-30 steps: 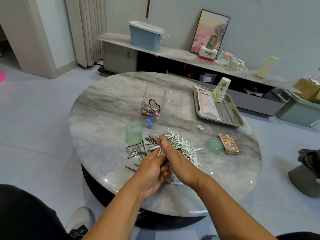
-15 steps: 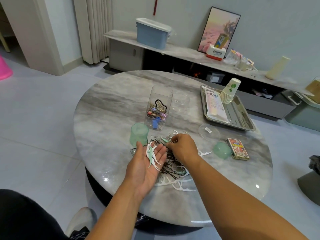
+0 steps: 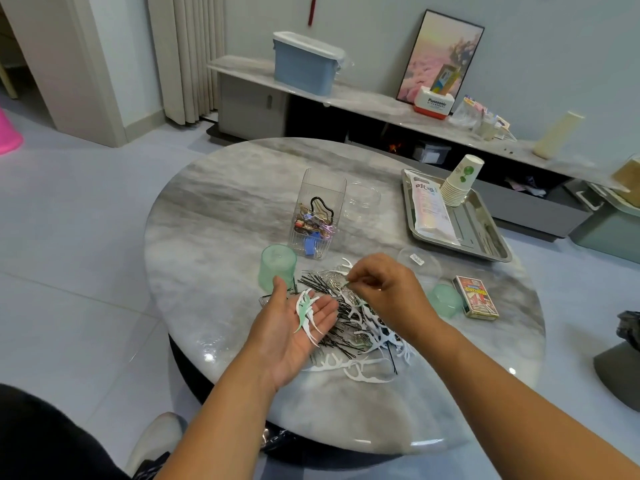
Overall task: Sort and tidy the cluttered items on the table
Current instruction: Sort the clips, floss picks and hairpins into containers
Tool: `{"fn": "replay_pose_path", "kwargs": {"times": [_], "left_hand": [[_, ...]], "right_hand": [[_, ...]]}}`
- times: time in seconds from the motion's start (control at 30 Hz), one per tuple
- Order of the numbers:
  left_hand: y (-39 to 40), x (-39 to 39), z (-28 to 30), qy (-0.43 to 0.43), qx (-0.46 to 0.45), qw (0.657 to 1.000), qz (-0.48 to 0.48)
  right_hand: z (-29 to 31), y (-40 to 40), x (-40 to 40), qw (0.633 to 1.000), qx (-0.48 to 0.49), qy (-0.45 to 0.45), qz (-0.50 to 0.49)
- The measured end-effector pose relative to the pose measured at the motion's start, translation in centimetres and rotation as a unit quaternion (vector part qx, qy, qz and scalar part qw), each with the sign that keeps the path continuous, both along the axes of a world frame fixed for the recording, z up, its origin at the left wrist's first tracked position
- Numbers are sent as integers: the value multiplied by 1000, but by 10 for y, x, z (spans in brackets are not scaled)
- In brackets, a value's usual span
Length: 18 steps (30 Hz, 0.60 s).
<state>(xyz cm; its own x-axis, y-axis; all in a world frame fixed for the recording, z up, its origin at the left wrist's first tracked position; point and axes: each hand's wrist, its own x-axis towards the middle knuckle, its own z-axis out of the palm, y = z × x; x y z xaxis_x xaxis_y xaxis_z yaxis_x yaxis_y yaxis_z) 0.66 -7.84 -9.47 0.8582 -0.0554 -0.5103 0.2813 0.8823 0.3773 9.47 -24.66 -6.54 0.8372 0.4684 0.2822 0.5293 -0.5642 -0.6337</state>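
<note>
A mixed pile of white floss picks [image 3: 369,370] and black hairpins [image 3: 317,284] lies on the round marble table [image 3: 221,237]. My left hand [image 3: 298,327] is palm up over the pile's left side, with a few white and green floss picks [image 3: 306,311] lying across its straight fingers. My right hand [image 3: 384,289] hovers over the pile's far side, thumb and fingertips pinched on a small thin item that is too small to name. A green cup [image 3: 277,268] stands just left of the pile. A clear box of hair clips [image 3: 317,216] stands behind it.
A metal tray [image 3: 485,237] at the right holds a packet and a stack of paper cups [image 3: 460,180]. A green lid [image 3: 445,299], a card box [image 3: 476,297] and two clear lids [image 3: 420,263] lie near the pile. A low cabinet stands behind the table.
A second ago both hands were together over the pile. Now the left hand is turned palm up with floss picks on it, and the right hand has reached to the pile's far side.
</note>
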Motion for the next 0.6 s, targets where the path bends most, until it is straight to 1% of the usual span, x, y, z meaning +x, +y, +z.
{"fn": "replay_pose_path", "kwargs": {"times": [0.03,0.07,0.13,0.17,0.2,0.23,0.27,0.3,0.33,0.4,0.43,0.47,0.5,0.6], "left_hand": [[-2,0,2,-10,-1,1000,-16],[-6,0,5,-26,-9,999,-31],[-12,0,9,-52,-34,997,-42],[-15,0,10,-55,-43,997,-35],[-16,0,11,-50,-45,997,-24],[-18,1,11,-38,-40,998,-12],[-19,2,11,-26,-29,999,-2],[-20,2,8,-16,-15,1000,6],[-19,2,7,-11,-1,1000,10],[-20,2,3,-10,32,999,9],[-19,2,1,-11,49,999,9],[-20,2,-1,-13,63,998,8],[-23,2,-2,-16,71,997,6],[-31,-1,-2,-27,68,997,0]], "right_hand": [[1,-1,-3,997,-25,-50,54],[1,-1,-6,990,-50,-81,99],[2,0,-11,978,-94,-98,159],[4,-2,-13,977,-98,-101,161],[6,-4,-14,983,-80,-95,134],[9,-9,-15,993,-53,-79,76],[15,-16,-13,998,-34,-51,2],[19,-25,-11,997,-41,-4,-62],[21,-35,-7,990,-84,63,-98],[19,-54,-8,952,-211,199,-101],[14,-58,-10,931,-256,241,-94],[8,-61,-12,920,-282,257,-94],[2,-63,-14,917,-291,253,-98],[-11,-60,-14,935,-263,215,-105]]}}
